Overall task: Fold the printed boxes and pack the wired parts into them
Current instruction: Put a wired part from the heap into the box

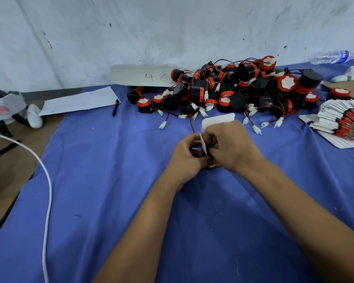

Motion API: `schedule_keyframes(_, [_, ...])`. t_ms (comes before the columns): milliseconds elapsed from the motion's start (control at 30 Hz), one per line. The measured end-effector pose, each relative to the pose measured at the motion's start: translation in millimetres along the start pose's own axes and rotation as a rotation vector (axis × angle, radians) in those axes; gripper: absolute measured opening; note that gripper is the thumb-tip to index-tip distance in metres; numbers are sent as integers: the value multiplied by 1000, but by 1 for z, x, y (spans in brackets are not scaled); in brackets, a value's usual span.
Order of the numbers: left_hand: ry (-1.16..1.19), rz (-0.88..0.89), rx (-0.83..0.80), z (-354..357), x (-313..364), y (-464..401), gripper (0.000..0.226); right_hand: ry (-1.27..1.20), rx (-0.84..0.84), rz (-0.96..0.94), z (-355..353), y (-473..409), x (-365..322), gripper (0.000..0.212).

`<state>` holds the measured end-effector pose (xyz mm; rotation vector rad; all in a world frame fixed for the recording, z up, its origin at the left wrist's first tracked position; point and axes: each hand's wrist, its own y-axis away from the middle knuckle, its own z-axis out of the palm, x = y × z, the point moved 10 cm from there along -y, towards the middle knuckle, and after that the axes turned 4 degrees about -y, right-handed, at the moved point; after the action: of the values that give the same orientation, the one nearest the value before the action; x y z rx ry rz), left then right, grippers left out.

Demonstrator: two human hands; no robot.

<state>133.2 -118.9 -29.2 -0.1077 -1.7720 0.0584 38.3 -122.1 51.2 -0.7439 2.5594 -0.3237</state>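
Observation:
A printed box (pixel 215 120) with white flaps and a red printed side stands on the blue cloth (pixel 114 180) at the middle, mostly hidden by my hands. My left hand (pixel 187 155) grips its left side, fingers curled at a white flap. My right hand (pixel 231 146) holds the box from the right, fingers curled over its top. A thin wire runs up from the box toward the pile. Behind lies a heap of black-and-red wired parts (pixel 243 88) with white connectors. A fanned stack of flat printed boxes (pixel 343 121) lies at the right.
A white board marked "46" (pixel 143 75) leans at the wall. A sheet of paper (pixel 80 102) and a black pen (pixel 116 107) lie back left. A white cable (pixel 47 201) crosses the left side. A water bottle (pixel 329 57) lies far right.

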Motion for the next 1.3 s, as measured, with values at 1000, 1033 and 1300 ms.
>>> schedule_keyframes(1000, [12,-36,147,-7,-5,-4,29,-182,105,-205,-5,33,7,25])
schedule_keyframes(1033, [-10,-29,163,-6,-5,-4,30,-256,111,-206,-7,36,9,26])
schedule_keyframes(1300, [-21,17,129,3,1,-5,24,-607,222,-59,-14,42,33,34])
